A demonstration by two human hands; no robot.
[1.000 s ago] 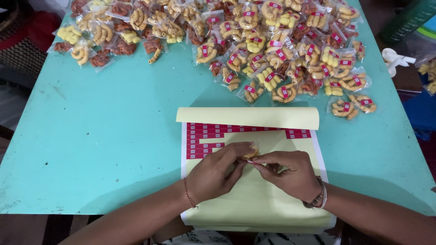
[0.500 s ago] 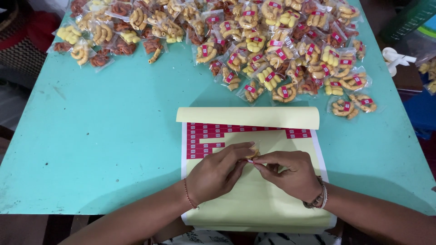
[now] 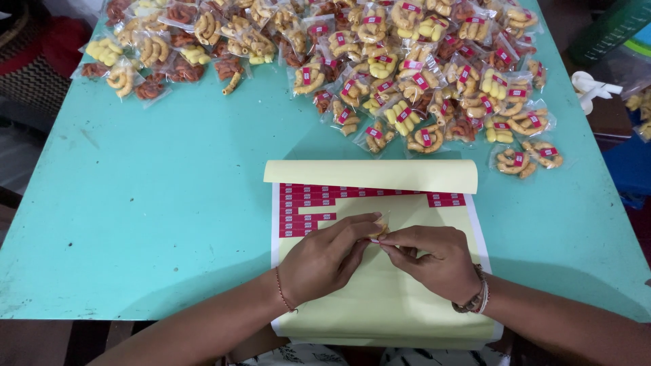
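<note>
My left hand [image 3: 327,259] and my right hand [image 3: 434,261] meet over a yellow sticker sheet [image 3: 380,298] on the turquoise table [image 3: 156,217]. Both pinch one small clear snack packet [image 3: 380,228] between their fingertips; it is mostly hidden by the fingers. A small red sticker shows at the fingertips. Rows of red stickers [image 3: 319,203] remain near the sheet's curled top edge [image 3: 369,175].
A large pile of small clear packets of yellow and orange curled snacks [image 3: 407,74], many with red stickers, covers the table's far side. More packets [image 3: 163,54] without stickers lie far left. A white object [image 3: 590,88] sits off the right edge.
The two hands stay together over the sheet; fingers shift slightly on the packet. Nothing else has moved.
</note>
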